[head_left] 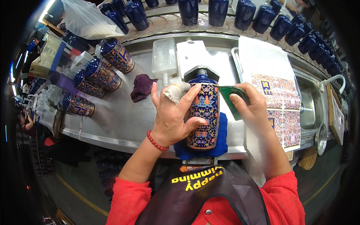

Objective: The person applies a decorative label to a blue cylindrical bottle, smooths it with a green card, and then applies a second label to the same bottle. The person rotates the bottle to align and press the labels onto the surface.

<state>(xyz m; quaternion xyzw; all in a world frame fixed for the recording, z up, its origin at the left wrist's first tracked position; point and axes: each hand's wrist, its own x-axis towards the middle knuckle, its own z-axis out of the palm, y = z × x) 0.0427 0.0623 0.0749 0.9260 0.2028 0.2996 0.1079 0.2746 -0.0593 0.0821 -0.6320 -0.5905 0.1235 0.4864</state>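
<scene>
A dark blue bottle (203,116) with a colourful floral pattern lies in front of me, its neck pointing away, on a blue cloth (222,131). My left hand (170,112) rests on the bottle's left side, thumb and fingers apart, pressing near its shoulder. One finger wears a whitish fabric cover (174,92); a red bead bracelet circles the wrist. Between the thumb and fingers of my right hand (249,103) is a flat green scraper (231,100), its edge close to the bottle's right shoulder. Whether it touches the bottle I cannot tell.
Several patterned bottles (103,77) stand at the left beside a purple cloth (142,88). A clear plastic container (164,56) lies behind my left hand. Printed pattern sheets (279,108) lie at right, before a sink (309,108). Plain blue bottles (217,13) line the far conveyor.
</scene>
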